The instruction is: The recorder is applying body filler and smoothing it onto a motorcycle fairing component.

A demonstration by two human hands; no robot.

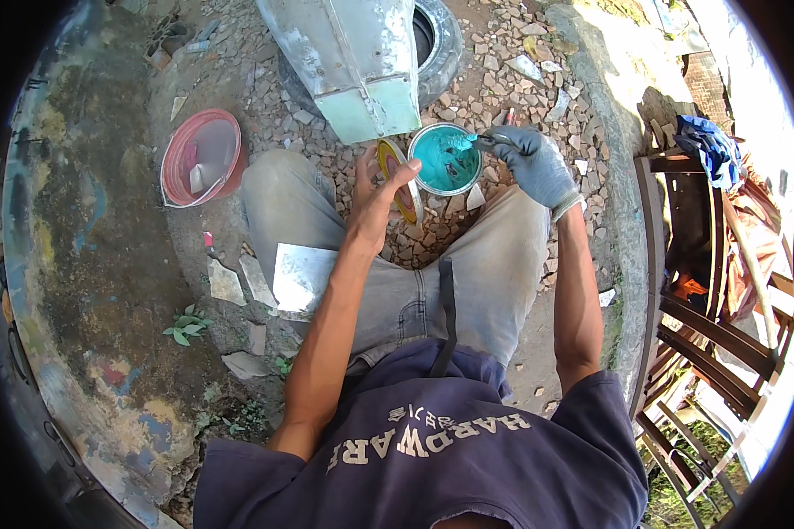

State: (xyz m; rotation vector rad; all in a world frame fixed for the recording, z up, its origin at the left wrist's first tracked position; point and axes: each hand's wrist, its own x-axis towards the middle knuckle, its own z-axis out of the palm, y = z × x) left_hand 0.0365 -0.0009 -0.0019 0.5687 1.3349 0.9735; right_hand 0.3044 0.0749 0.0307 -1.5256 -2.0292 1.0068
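My bare left hand point(375, 198) grips a round tin lid point(408, 204) by its edge, tilted on its side. The lid has a yellow and red face and stands just left of an open can point(447, 191). Thick turquoise paste point(434, 157) fills part of that can, smeared up its inner wall. In a grey glove, my right hand point(531, 166) closes around a dark scraper-like tool point(487, 141). The tool's end reaches over the can's right rim with turquoise paste on it; its exact shape is hidden.
Beyond the can, a grey sheet-metal part point(344, 53) with a pale green end rests against a tyre point(445, 62). A pink bucket point(174, 163) of cloudy water stands left. A white flat sheet point(302, 275) lies by my left thigh. Broken tile rubble point(503, 88) covers the ground; wooden frames point(710, 353) stand right.
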